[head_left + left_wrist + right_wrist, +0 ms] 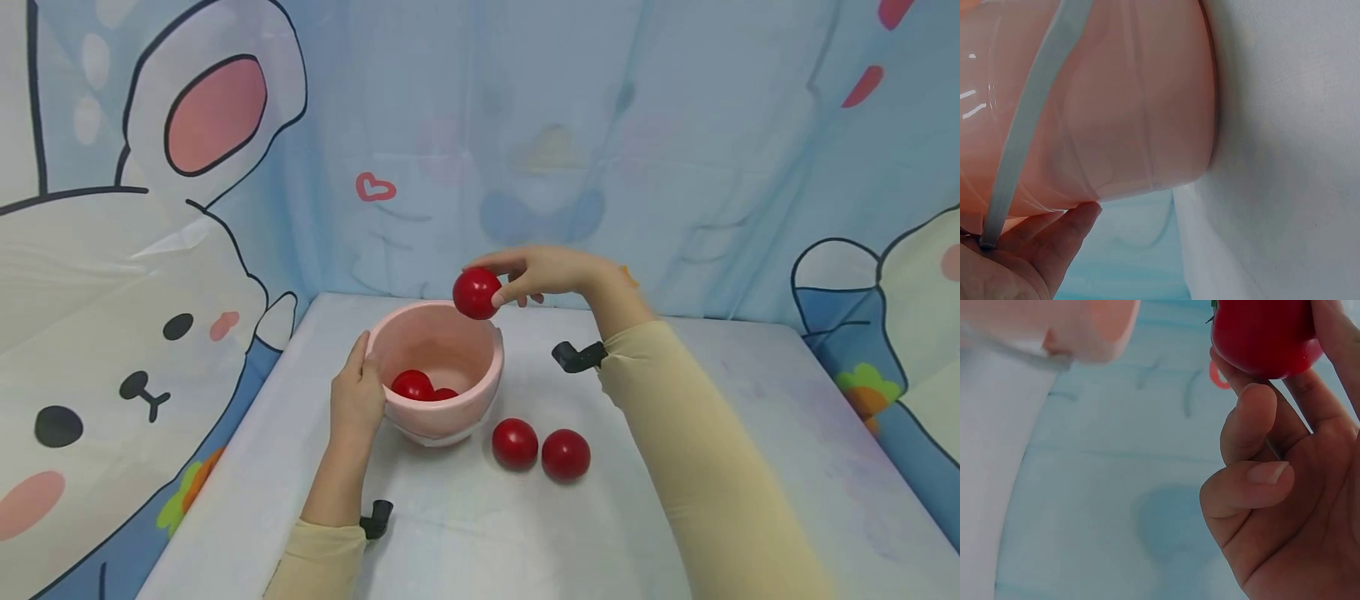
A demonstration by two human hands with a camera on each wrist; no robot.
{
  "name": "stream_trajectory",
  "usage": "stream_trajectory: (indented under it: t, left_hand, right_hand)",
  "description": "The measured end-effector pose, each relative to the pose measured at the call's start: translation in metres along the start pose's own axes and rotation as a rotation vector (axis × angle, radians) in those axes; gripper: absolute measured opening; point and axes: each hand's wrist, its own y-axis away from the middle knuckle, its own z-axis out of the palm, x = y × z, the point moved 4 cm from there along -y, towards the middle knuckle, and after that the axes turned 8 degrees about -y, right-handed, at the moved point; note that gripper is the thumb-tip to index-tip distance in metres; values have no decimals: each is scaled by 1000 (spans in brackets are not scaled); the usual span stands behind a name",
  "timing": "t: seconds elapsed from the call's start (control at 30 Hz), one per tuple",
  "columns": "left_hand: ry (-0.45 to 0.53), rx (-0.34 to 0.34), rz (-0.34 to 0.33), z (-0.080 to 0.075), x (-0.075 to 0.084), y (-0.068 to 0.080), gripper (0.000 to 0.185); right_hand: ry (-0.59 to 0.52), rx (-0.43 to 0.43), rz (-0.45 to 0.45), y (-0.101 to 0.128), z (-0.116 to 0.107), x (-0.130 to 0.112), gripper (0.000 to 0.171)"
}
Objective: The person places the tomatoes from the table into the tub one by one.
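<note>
A pink bucket [438, 408] stands on the table, its pale handle [1029, 119] hanging down the side. My left hand [357, 400] grips the bucket's left side at the rim; in the left wrist view its fingers [1063, 240] lie along the wall. Above the bucket's far right rim, my right hand [536, 273] pinches a red tomato [476, 293] between thumb and fingers. A bit of green stem shows on that tomato [1266, 337] in the right wrist view. Inside the bucket lie two more tomatoes [412, 385], one partly hidden by the near wall.
Two tomatoes, one [515, 443] beside the other [566, 456], sit on the white table [465, 533] just right of the bucket. Behind the table hangs a light blue curtain [675, 167] with cartoon prints. Black mounts [579, 357] stick out from both sleeves.
</note>
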Motion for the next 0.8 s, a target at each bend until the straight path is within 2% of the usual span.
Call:
stream_trajectory:
  t: [0.23, 0.6, 0.8]
  left_hand:
    - [-1, -13, -11, 3, -2, 0, 52]
    - [-9, -6, 4, 5, 3, 1, 52]
    - [-23, 4, 18, 8, 5, 2, 55]
  right_hand:
    - [68, -52, 2, -24, 14, -19, 59]
    - [67, -183, -9, -66, 50, -31, 55]
    - [86, -244, -21, -79, 72, -36, 51]
